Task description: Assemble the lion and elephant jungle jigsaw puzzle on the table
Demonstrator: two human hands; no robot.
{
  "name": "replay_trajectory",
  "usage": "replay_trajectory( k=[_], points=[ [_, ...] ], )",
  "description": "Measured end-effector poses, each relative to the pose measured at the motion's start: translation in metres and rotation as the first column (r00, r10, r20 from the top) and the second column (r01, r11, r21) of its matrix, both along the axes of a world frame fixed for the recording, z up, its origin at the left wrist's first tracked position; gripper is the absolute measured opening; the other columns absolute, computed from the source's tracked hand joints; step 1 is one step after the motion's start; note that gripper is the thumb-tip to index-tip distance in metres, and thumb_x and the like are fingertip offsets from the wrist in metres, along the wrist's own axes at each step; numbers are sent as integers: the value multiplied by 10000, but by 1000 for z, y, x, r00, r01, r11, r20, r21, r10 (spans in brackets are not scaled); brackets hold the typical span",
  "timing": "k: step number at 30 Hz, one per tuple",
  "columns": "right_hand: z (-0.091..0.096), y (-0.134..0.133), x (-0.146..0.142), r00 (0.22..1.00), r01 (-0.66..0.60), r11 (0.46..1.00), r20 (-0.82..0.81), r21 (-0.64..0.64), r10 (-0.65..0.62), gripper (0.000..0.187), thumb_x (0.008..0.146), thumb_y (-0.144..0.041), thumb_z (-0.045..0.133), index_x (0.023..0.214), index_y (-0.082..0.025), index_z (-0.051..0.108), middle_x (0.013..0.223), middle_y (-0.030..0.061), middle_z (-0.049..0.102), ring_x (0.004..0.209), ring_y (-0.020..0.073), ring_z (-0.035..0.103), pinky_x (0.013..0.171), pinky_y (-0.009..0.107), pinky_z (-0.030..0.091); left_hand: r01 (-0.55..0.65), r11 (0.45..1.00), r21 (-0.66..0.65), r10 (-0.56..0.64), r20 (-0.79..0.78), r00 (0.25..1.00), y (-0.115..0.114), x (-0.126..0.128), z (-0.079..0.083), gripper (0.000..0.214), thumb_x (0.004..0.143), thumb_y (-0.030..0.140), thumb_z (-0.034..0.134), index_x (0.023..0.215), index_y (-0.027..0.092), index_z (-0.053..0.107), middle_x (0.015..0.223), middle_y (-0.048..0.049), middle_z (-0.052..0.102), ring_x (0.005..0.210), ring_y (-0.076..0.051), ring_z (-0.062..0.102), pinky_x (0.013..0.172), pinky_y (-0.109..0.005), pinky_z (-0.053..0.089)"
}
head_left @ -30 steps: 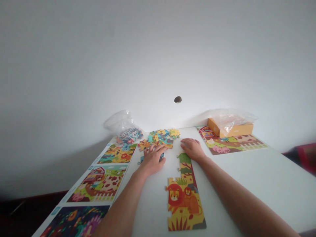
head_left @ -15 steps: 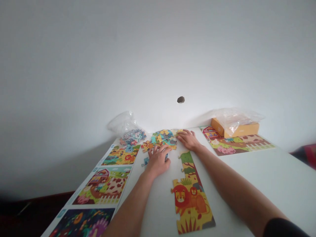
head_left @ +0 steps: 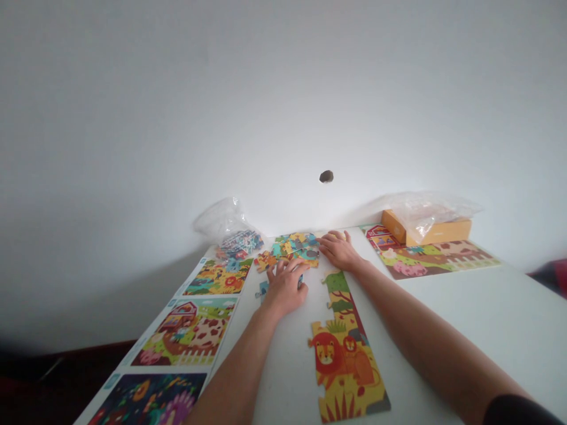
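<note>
And there was the left grip (head_left: 286, 287), curved palm-down at the near edge of the loose jigsaw pieces (head_left: 295, 248), a blue piece (head_left: 263, 289) poking out beside it, and from this view you couldn't tell whether it had hold of anything! The right grip (head_left: 339, 251) was open, fingers spread flat, its fingertips right up against that same heap. Both grips sat just beyond the top end of the lion jigsaw (head_left: 343, 354), a long joined strip lying on the white surface (head_left: 465, 330). The heap lay just past that end too. Left of the lion jigsaw, three picture cards (head_left: 186, 330) ran in a line along the surface edge, with a clear bag of pieces (head_left: 230, 230) beyond them. Far off to its right lay a farm picture (head_left: 425, 260), with an orange box (head_left: 436, 231) under a plastic bag (head_left: 432, 208).
</note>
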State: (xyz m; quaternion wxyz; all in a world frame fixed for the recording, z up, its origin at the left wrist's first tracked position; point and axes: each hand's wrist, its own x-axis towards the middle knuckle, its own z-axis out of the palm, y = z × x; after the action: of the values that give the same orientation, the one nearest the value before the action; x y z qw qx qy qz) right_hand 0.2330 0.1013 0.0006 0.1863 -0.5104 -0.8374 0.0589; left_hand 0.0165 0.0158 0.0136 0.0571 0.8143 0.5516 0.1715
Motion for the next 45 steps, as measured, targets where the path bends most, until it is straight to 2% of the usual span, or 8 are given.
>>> replay_trajectory(
  k=[4, 8, 14, 20, 26, 33, 38, 45],
  points=[
    [1, 0, -1, 999, 19, 1000, -25, -9, -19, 353, 1005, -447, 419, 1273, -338, 621, 1422, 49, 547, 1410, 336, 293, 1092, 697, 145, 6, 1000, 10, -6, 6, 1000, 1, -1, -1, 528, 777, 189, 519, 1267, 352, 629, 1410, 48, 561, 1206, -304, 471, 1076, -553, 283],
    [0, 3, 0, 988, 143, 988, -67, 62, -139, 303, 954, -488, 531, 1009, -266, 730, 1132, 82, 689, 1254, 305, 447, 1106, 621, 167, 0, 1000, 10, -1, 8, 1000, 1, -2, -2, 514, 786, 182, 518, 1255, 351, 639, 1414, 45, 562, 1212, -302, 473, 1080, -553, 281],
    [-5, 6, 4, 963, 266, 962, -66, 61, -262, 361, 846, -566, 646, 1035, -268, 720, 1142, 90, 671, 1183, 336, 471, 1064, 625, 192, 4, 1000, -4, -4, 8, 1000, 2, -3, -2, 493, 808, 173, 513, 1252, 339, 645, 1423, 28, 561, 1242, -293, 468, 1105, -573, 247],
    [-11, 11, 4, 965, 238, 970, -123, 54, -230, 252, 812, -401, 686, 1014, -249, 692, 1090, 55, 699, 1137, 300, 497, 1057, 542, 227, -16, 1000, -2, 16, 8, 1000, 2, -2, -3, 477, 817, 168, 504, 1231, 349, 657, 1422, 40, 567, 1253, -292, 466, 1097, -576, 252],
    [-17, 15, 6, 931, 284, 959, -235, -23, -281, 424, 706, -243, 667, 1124, -235, 597, 1009, 38, 707, 1064, 277, 533, 997, 483, 293, -22, 1000, -8, 22, 10, 1000, 1, -3, -2, 469, 822, 169, 505, 1228, 345, 662, 1424, 36, 568, 1255, -282, 469, 1100, -566, 254],
    [-17, 13, 12, 929, 217, 975, -299, -41, -219, 531, 642, -127, 625, 1156, -234, 542, 1064, 44, 696, 1075, 278, 551, 1000, 483, 305, -27, 1000, -14, 27, 12, 1000, 1, -3, -1, 471, 819, 168, 508, 1227, 344, 663, 1422, 35, 571, 1257, -278, 472, 1104, -560, 254],
    [-17, 13, 15, 922, 114, 993, -372, -10, -110, 550, 622, -57, 549, 1142, -234, 525, 1082, 36, 681, 1026, 226, 604, 1016, 460, 349, -58, 998, 0, 58, 9, 998, 3, -5, -3, 475, 828, 160, 493, 1232, 339, 666, 1417, 23, 576, 1255, -293, 479, 1097, -571, 264],
    [-20, 15, 16, 866, 86, 995, -498, 51, -49, 508, 611, -43, 485, 1081, -214, 576, 1095, 48, 643, 846, 173, 619, 834, 311, 494, -95, 995, 0, 95, 10, 995, 4, -7, -5, 466, 834, 153, 499, 1229, 324, 677, 1419, -4, 575, 1259, -303, 471, 1110, -579, 241]
  ],
)
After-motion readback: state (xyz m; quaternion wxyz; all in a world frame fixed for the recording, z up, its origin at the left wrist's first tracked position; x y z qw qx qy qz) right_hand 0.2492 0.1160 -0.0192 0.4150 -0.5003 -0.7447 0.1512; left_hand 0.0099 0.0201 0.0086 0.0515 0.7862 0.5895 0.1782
